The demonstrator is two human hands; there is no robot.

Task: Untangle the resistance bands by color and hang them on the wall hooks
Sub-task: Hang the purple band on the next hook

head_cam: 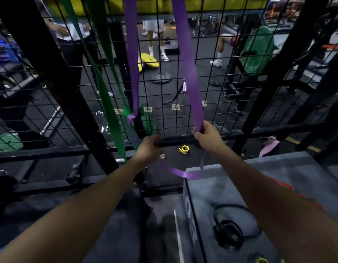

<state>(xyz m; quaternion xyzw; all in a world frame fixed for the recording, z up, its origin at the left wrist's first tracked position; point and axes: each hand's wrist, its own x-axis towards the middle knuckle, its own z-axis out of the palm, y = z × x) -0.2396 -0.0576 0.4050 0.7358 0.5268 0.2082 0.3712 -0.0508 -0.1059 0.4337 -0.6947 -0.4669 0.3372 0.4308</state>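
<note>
From the head camera, a wide purple rubber resistance band (185, 54) hangs in a long loop down the black wire mesh wall (230, 82), its slack bottom (181, 173) drooping just over the corner of a grey padded box (240, 186). The right hand (208, 137) has its fingers curled round the band's right strand; the left hand (149, 149) grips the left strand with its fingers closed round it. A green rubber resistance band (107, 95) hangs just left, crossing the purple one.
</note>
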